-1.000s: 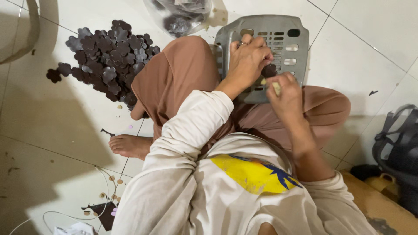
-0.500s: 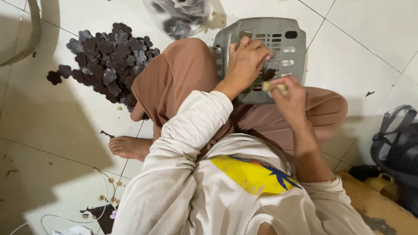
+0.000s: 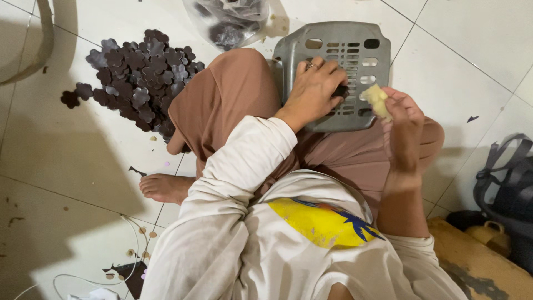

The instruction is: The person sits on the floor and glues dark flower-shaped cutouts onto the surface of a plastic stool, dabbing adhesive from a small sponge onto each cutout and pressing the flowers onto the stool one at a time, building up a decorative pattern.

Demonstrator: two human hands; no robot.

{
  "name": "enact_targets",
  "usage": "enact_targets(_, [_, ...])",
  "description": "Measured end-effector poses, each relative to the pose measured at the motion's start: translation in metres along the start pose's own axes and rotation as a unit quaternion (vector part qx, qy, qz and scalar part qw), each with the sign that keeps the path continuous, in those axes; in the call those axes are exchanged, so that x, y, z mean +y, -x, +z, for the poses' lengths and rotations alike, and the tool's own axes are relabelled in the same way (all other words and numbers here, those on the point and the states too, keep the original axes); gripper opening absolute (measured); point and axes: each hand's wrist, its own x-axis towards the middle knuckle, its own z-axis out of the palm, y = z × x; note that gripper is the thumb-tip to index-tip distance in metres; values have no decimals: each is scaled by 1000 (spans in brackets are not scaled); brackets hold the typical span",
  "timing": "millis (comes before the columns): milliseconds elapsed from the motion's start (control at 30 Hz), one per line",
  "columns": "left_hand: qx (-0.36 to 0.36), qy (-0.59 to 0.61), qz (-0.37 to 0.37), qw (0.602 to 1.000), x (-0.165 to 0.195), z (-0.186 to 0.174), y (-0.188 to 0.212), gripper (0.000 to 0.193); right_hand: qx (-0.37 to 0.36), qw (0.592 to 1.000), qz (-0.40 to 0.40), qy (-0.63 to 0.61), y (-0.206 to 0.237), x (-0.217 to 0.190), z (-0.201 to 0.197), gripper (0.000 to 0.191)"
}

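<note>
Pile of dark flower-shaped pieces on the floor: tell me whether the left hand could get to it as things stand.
Probably yes. The pile lies open on the tiles on the left side, but the left hand is pressing on the grey basket and would have to cross the raised knee.

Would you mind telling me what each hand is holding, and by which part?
The right hand pinches a small pale yellow lump in its fingertips. The left hand presses a small dark piece onto the grey slotted tray; its grip is hidden.

A heap of dark flower-shaped cutouts point(image 3: 136, 72) lies beside a plastic bag point(image 3: 230, 22).
</note>
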Motion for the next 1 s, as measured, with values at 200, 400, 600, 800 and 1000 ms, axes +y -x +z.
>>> enact_targets(200, [9, 31, 11, 999, 0, 2, 0, 23, -47, 996, -13, -76, -2, -7, 0, 32])
enact_targets(400, [101, 83, 106, 986, 0, 8, -1, 9, 7, 996, -13, -89, 4, -24, 9, 31])
enact_targets(600, [49, 20, 77, 996, -5, 7, 1, 8, 0, 998, -59, 38, 1, -21, 19, 29])
enact_targets(800, [37, 4, 12, 999, -3, 1, 2, 7, -50, 871, -318, 371, -17, 19, 45, 22])
enact_targets(1000, [7, 8, -4, 1000, -4, 0, 0, 9, 13, 803, -400, 442, -37, 31, 50, 13])
